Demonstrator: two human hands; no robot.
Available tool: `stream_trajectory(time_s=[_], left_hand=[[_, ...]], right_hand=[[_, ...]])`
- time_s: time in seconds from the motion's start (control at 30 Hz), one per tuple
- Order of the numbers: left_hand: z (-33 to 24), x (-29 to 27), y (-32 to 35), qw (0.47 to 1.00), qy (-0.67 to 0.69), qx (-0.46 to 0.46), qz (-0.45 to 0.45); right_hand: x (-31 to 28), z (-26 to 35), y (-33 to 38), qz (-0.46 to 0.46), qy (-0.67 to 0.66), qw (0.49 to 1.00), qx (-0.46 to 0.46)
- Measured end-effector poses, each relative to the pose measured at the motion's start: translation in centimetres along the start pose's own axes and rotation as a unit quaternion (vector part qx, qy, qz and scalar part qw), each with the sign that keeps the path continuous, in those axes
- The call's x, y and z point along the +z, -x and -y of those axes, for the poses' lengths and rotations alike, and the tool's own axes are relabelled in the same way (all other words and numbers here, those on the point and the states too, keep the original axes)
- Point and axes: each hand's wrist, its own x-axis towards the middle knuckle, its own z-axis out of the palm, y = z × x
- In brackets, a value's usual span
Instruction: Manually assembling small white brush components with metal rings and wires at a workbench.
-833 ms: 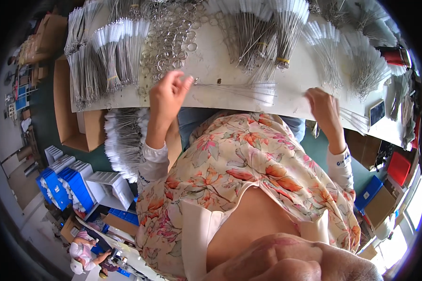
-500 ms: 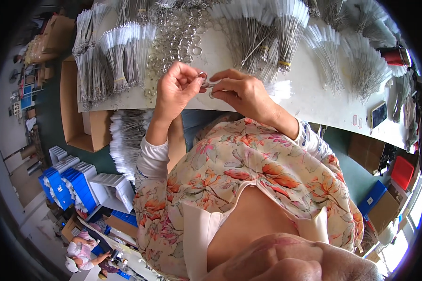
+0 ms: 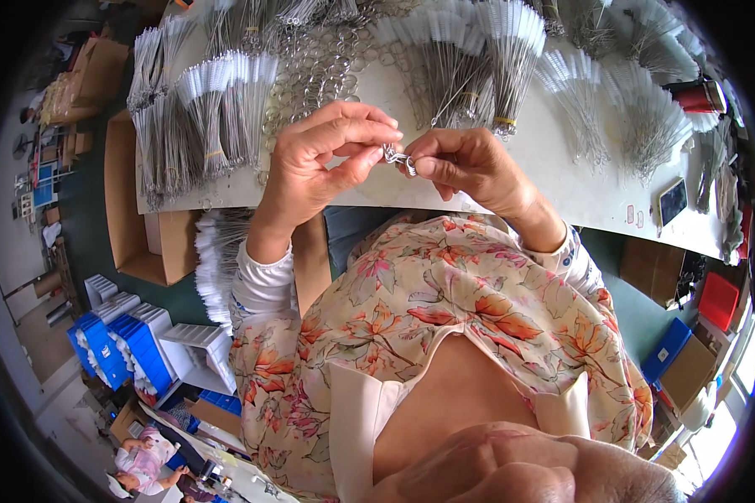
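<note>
Above the near edge of the white table, both my hands come together over some small shiny metal pieces. My left hand (image 3: 320, 161) pinches their left end between thumb and fingers. My right hand (image 3: 476, 168) closes on the other end, its thumb over a split ring (image 3: 410, 167). Several wire loops (image 3: 391, 154) show in the gap between my fingertips; how they link to the ring is too small to tell. Beyond my hands lies a heap of loose metal rings (image 3: 315, 71). Bundles of wire-handled brushes (image 3: 505, 67) with white bristles lie just behind my right hand.
More brush bundles (image 3: 214, 101) cover the table's left side, and others (image 3: 646, 109) its right. A phone (image 3: 672, 203) lies by the right edge. An open cardboard box (image 3: 130, 210) stands at the left, above blue and white bins (image 3: 143, 335). Another person (image 3: 147, 461) works at lower left.
Both hands have shifted slightly right and moved a little apart, with the metal loops and ring now showing between them. White bristles that showed beside my right hand are no longer seen there.
</note>
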Motion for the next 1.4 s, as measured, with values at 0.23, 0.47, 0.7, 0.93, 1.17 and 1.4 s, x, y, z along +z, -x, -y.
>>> stream_trajectory(time_s=[0.23,0.47,0.7,0.93,1.17,1.4], left_hand=[[-2.5,1.8,-0.8,0.964,-0.142,0.165,-0.153],[-3.4,1.2,-1.4,0.913,-0.247,0.258,-0.198],[-4.2,-0.4,-1.8,0.919,-0.269,0.244,-0.151],[-6.0,-1.4,-2.2,0.988,-0.105,0.06,-0.1],[-5.7,-2.7,-1.8,0.991,-0.128,0.0,-0.038],[-6.0,-1.6,-1.0,0.99,0.002,-0.082,-0.116]], right_hand=[[1.4,4.1,0.1,-0.068,-0.061,0.99,-0.11],[2.5,6.7,-0.7,-0.065,-0.031,0.985,-0.159],[1.5,7.6,-1.3,-0.008,0.002,0.992,-0.127],[2.6,6.8,-1.5,-0.055,0.03,0.982,-0.178],[2.3,6.5,-1.8,-0.03,-0.02,0.987,-0.155],[2.1,5.8,-2.3,-0.005,-0.032,0.99,-0.137]])
